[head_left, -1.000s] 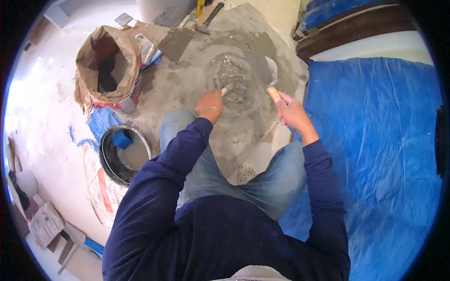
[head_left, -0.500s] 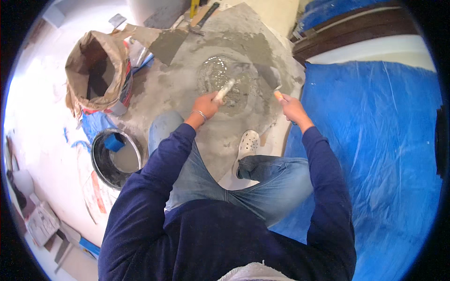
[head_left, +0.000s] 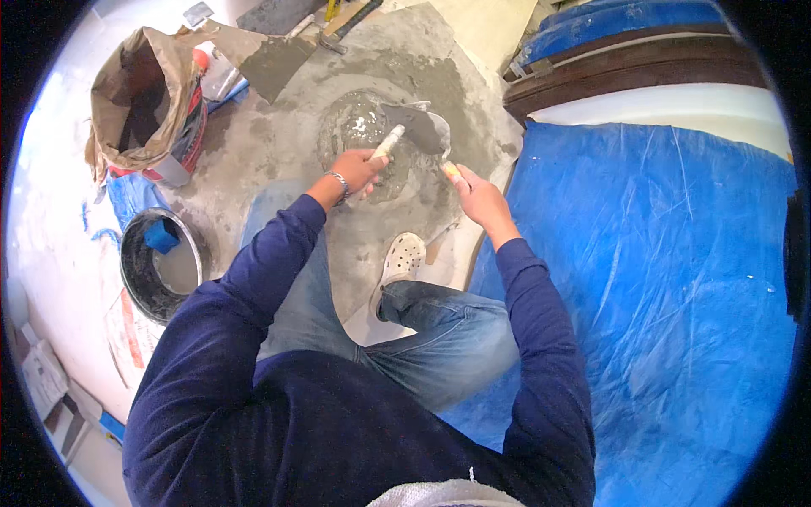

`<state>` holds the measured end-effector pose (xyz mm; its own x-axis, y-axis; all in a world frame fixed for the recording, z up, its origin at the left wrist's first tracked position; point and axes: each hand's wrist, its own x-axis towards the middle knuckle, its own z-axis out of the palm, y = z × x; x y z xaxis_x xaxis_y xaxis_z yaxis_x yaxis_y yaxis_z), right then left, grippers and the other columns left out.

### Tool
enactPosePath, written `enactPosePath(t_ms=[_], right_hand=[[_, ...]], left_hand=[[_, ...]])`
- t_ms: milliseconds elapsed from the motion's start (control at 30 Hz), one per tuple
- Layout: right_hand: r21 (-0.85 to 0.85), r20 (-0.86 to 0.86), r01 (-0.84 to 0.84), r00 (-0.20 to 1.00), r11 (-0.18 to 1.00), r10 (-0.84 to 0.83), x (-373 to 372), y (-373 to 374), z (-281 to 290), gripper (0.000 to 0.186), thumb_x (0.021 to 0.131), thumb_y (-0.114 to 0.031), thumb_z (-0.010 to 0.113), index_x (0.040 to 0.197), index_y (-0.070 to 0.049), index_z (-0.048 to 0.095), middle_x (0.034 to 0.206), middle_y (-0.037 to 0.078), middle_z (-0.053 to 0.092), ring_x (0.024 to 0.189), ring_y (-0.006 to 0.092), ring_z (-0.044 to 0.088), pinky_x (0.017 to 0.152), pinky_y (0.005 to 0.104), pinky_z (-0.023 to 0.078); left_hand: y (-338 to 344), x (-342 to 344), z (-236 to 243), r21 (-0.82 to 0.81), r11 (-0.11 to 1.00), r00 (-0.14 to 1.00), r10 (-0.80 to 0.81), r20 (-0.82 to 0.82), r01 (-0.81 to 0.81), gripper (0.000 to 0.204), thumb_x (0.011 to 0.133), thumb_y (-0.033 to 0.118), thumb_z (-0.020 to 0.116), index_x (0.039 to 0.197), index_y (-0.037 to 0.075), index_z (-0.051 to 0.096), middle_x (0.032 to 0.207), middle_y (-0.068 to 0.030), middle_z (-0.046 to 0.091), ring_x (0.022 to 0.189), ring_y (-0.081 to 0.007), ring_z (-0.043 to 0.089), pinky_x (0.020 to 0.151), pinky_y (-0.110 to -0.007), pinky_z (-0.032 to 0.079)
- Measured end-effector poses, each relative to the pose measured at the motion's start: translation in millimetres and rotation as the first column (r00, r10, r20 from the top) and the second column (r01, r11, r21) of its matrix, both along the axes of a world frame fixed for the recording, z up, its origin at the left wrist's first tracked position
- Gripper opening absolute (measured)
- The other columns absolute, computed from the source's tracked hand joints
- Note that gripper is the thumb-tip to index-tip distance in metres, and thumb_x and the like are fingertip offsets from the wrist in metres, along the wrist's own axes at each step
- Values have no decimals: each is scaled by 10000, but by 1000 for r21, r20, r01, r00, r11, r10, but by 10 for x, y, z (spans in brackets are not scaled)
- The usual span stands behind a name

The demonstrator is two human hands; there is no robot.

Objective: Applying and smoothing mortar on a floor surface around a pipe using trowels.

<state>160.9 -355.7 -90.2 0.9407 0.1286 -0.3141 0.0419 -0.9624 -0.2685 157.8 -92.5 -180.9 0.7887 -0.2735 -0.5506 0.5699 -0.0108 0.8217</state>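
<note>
My left hand (head_left: 357, 171) is closed around the pale handle (head_left: 389, 142) of a tool, probably a trowel; its blade is hard to tell from the one beside it. The orange-yellow handle (head_left: 453, 171) of a trowel is in my right hand (head_left: 483, 203). A grey, mortar-smeared trowel blade (head_left: 431, 131) lies between the two handles, over the wet mix. Beneath the tools, a round puddle of watery mortar (head_left: 359, 127) spreads on a grey, stained board (head_left: 338, 245), with damp grey mix ringed about it.
To the left stand an open brown paper sack (head_left: 139, 101) and a black bucket (head_left: 135, 283) of murky water with a blue sponge (head_left: 160, 236). A hammer (head_left: 348, 24) lies at the far edge. Blue plastic sheeting (head_left: 642, 279) covers the right side. My clog (head_left: 404, 256) is near the mix.
The view has shifted, moving the scene leftward. My right hand has brought its trowel closer to the left tool, and the blades now meet or overlap above the puddle.
</note>
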Motion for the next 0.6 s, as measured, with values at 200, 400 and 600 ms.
enactPosePath(t_ms=[200,400,600], right_hand=[[-79,67,94,994,992,-89,-24,-80,-56,434,969,-442,460,1297,-186,584,1119,201,665,1034,410,624,882,502,487],[-107,-54,-1,999,994,-5,16,-192,-120,442,979,-453,441,1282,-165,583,1092,205,671,1049,411,614,870,496,488],[124,-146,356,930,926,-337,276,-163,-319,452,953,-439,525,1175,-56,614,1003,233,680,971,389,646,816,452,498]], left_hand=[[-368,-62,-87,12,997,997,-79,-19,79,349,954,337,604,1154,53,641,748,-23,603,521,-101,550,450,-279,474],[-103,-12,-254,102,992,995,-69,-66,76,343,956,343,599,1130,50,642,751,-21,600,522,-106,550,454,-288,485],[-24,66,-110,67,957,954,274,119,-283,326,942,331,615,1097,48,660,712,-15,603,534,-108,561,481,-294,489]])
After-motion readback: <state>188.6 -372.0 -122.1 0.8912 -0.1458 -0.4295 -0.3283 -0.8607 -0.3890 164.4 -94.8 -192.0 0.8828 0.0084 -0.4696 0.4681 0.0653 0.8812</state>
